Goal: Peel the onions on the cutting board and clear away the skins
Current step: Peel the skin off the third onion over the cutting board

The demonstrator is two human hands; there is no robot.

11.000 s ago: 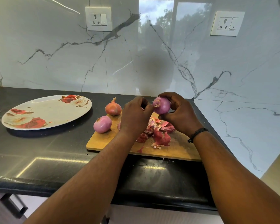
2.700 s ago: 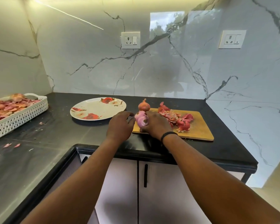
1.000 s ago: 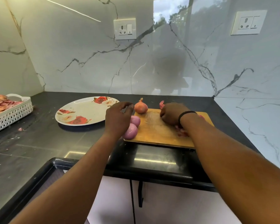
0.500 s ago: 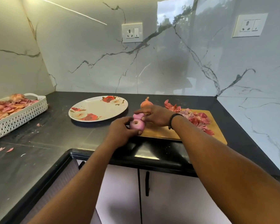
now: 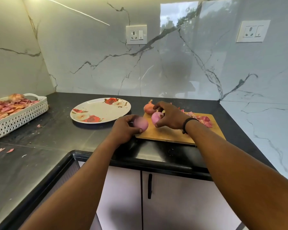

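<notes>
My left hand (image 5: 123, 128) grips a peeled pink onion (image 5: 141, 124) at the left edge of the wooden cutting board (image 5: 166, 133). My right hand (image 5: 170, 116) holds a second peeled onion (image 5: 156, 117) just above the board, fingers curled round it. An unpeeled brown onion (image 5: 149, 107) stands at the board's far left corner, right behind my right fingers. A heap of red onion skins (image 5: 204, 119) lies on the board's right side, partly hidden by my right wrist.
A flowered oval plate (image 5: 100, 110) lies on the black counter (image 5: 60, 133) left of the board. A white perforated basket (image 5: 18, 117) full of onion skins stands at the far left. A few skin scraps (image 5: 4, 150) lie on the counter. Marble wall behind.
Half a second ago both hands were bunched on the two peeled onions at the board's corner. Now each hand holds its own onion and the two are a little apart.
</notes>
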